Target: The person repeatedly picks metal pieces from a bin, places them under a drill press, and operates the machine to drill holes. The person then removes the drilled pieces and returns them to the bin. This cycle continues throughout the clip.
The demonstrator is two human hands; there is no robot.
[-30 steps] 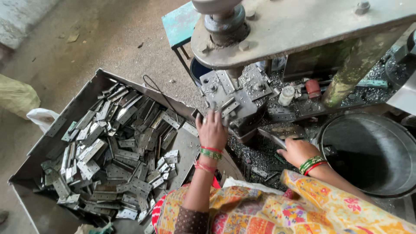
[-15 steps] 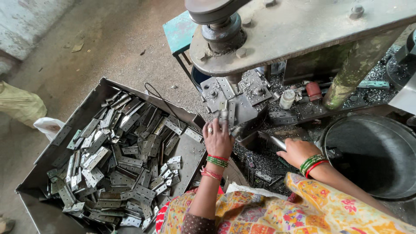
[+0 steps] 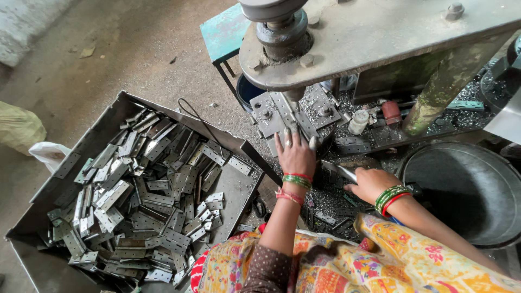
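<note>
Steel hinge plate (image 3: 296, 126) lies on the grey press die block (image 3: 271, 111), long axis running near to far, under the left hand (image 3: 296, 156), fingers spread flat. The right hand (image 3: 372, 183), farther right, pinches a thin metal strip (image 3: 339, 171).

- Green and red bangles ring the wrist behind the left hand (image 3: 296, 157); green and red ones ring the wrist behind the right hand (image 3: 372, 184) too.
- The garment (image 3: 380, 260) below both grips is yellow and orange with pink flowers; its sleeve (image 3: 266, 274) is brown with pale dots.
- The hinge plates (image 3: 146, 201) left of the left grip are dull silver-grey, in a grey metal tray (image 3: 32, 255).
- The stool (image 3: 222, 32) above it is worn teal.
- The press (image 3: 380, 32) is grey.
- The tub (image 3: 467, 190) beside the right grip is dark grey.
</note>
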